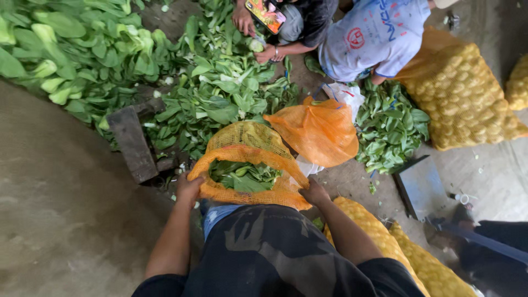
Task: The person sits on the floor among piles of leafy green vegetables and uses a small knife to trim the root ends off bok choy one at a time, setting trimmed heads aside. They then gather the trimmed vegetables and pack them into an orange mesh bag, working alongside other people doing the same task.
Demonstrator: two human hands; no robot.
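**Mesh sack of greens: fill state and grip**

Nearest the lens: dark patterned shirt front, directly below the orange mesh sack, the landmark for all positions.

Fill state, as judged from the view:
- Sack standing upright, mouth rolled down and held wide.
- Loose green leafy vegetables already inside, level well below the rim; filling apparently partway done.
- Large heap of uncut green leaves on the concrete floor beyond the sack, not yet bagged.
- Filled yellow mesh sacks below and right of the sack, already packed.

Grip:
- Left hand clenched on the sack's left rim, mesh bunched under the fingers.
- Right hand clenched on the sack's right rim.
- Sack mouth spanning the gap between both hands, touching each.

Other items:
- Second, empty-looking orange mesh bag just right of the sack.
- Another person's hands at the far side of the leaf heap.
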